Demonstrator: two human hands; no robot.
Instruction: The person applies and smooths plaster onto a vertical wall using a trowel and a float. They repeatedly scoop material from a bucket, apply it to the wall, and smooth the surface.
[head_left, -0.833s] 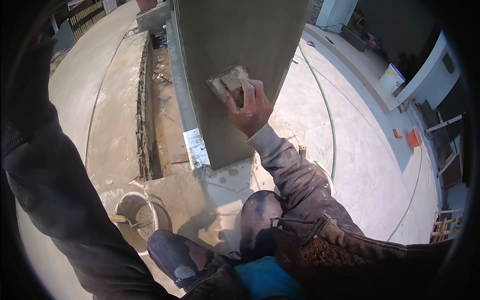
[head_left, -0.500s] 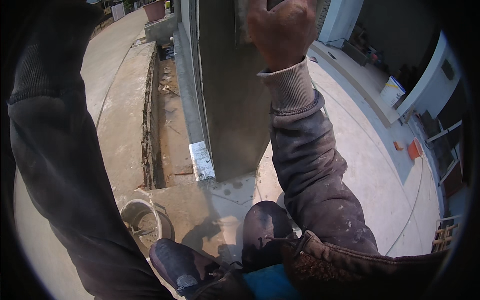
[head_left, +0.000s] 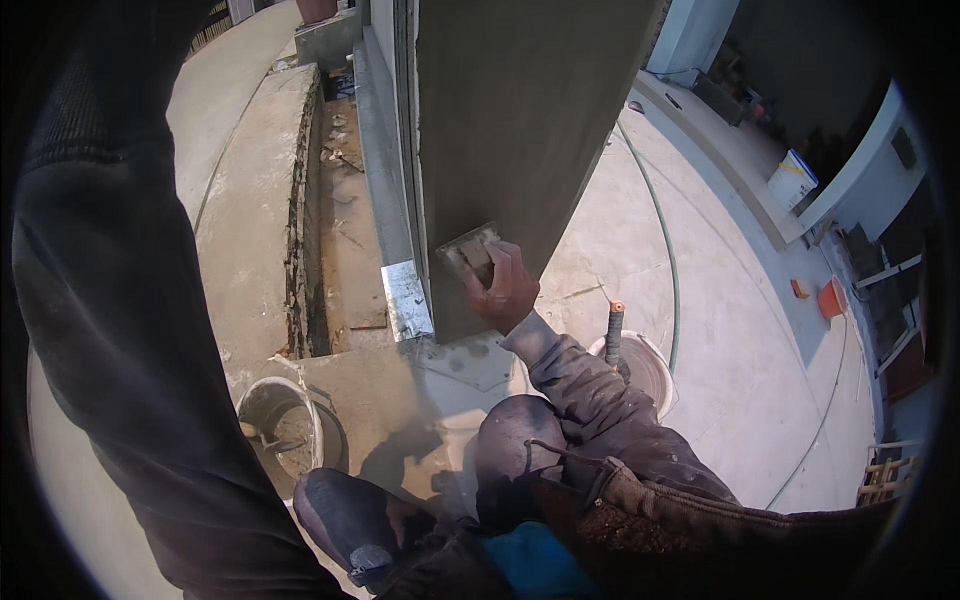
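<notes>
My right hand (head_left: 512, 293) is closed round the grip of a plastering trowel (head_left: 472, 247). Its flat blade lies against the lower part of a grey plastered pillar (head_left: 530, 130), near the left edge of that face. My left arm (head_left: 95, 260) reaches up along the left side, and the hand itself is out of the picture. Below the pillar's left edge a shiny metal-like strip (head_left: 407, 302) covers the base. A bucket (head_left: 317, 425) with a tool in it stands left of my knees. Beside my right forearm is another bucket (head_left: 660, 375), with an orange-tipped handle (head_left: 615, 330) upright by it.
A green hose (head_left: 666, 235) runs over the pale floor right of the pillar. Left lies a rough-edged concrete slab (head_left: 245, 190) along a dirt-filled channel (head_left: 350, 220). Farther right are a white pail (head_left: 792, 180) and an orange bucket (head_left: 832, 298).
My right hand has come down with the trowel from high on the pillar to near its base. The right-hand bucket and upright handle have come into sight. The left arm stays raised.
</notes>
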